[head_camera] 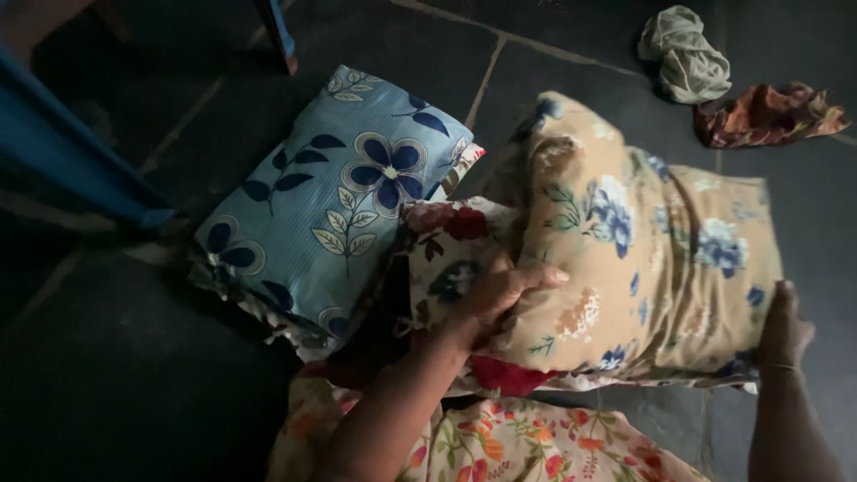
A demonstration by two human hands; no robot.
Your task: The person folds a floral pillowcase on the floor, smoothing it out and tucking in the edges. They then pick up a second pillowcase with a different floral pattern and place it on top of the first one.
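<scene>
Both hands (504,295) (784,326), fingers curled, grip the tan floral pillow (643,259).

Frame centre-right: both hands on tan floral pillow (643,259). Left hand (500,295) grips its near-left edge; right hand (784,326) presses lower-right corner. Blue floral pillow (330,205) lies left.
</scene>
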